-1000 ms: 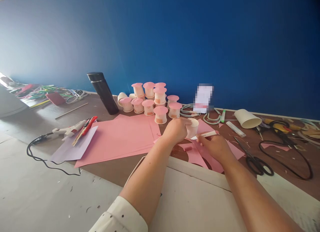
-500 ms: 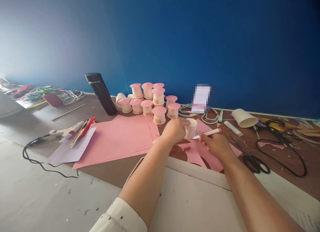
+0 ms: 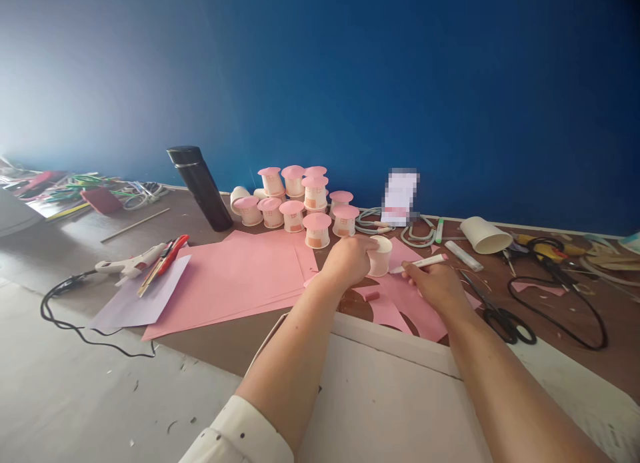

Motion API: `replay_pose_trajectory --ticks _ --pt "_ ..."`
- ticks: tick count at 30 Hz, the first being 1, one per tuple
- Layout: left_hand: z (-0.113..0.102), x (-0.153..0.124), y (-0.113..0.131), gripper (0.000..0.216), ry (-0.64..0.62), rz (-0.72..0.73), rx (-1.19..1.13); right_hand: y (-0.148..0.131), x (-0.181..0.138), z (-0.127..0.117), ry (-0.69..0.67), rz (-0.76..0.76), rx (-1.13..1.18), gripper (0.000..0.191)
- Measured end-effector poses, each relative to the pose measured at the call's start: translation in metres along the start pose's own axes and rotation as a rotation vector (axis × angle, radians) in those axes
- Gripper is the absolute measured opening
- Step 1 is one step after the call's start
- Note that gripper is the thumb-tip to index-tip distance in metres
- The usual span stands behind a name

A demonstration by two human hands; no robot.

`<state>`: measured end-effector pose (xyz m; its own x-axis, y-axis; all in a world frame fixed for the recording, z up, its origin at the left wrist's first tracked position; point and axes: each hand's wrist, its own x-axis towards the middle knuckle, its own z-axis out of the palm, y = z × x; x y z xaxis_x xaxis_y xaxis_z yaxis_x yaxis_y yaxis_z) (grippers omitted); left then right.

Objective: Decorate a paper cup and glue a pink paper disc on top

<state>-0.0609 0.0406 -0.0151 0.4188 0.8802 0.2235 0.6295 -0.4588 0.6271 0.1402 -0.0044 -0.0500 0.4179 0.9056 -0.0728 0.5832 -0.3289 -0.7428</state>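
Observation:
A white paper cup (image 3: pixel 380 260) is gripped at its left rim by my left hand (image 3: pixel 350 260), which is closed on it. Its mouth faces up. My right hand (image 3: pixel 435 283) pinches a white marker (image 3: pixel 425 262) with a pink end, its tip pointing left toward the cup's lower right side. Whether the tip touches the cup I cannot tell. A small pink marker cap (image 3: pixel 371 296) lies on the table below the cup. Cut pink paper (image 3: pixel 420 310) is spread under and beside my right hand.
Several decorated cups with pink paper roofs (image 3: pixel 317 222) stand behind my left hand. A black bottle (image 3: pixel 205 190), glue gun (image 3: pixel 131 262), red utility knife (image 3: pixel 165 263) and pink sheets (image 3: pixel 240 276) are to the left. Black scissors (image 3: pixel 507 325) and a tipped cup (image 3: pixel 485 236) lie right.
My right hand and the marker have shifted slightly to the right, away from the cup. My left hand keeps its grip on the cup. The view has moved a little.

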Motion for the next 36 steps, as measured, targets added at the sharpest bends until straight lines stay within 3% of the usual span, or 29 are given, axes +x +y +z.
replay_pose_trajectory --ticks 7,19,36 --pt "0.003 0.002 -0.004 0.046 0.034 0.065 -0.011 -0.005 0.004 0.001 0.040 -0.019 -0.008 0.035" --pt "0.002 0.001 0.000 0.044 0.032 0.041 0.012 -0.021 0.009 0.001 0.089 -0.002 -0.040 0.036" --pt "0.002 0.001 -0.001 0.043 0.037 0.039 0.018 -0.011 0.022 0.010 0.133 -0.034 0.079 0.033"
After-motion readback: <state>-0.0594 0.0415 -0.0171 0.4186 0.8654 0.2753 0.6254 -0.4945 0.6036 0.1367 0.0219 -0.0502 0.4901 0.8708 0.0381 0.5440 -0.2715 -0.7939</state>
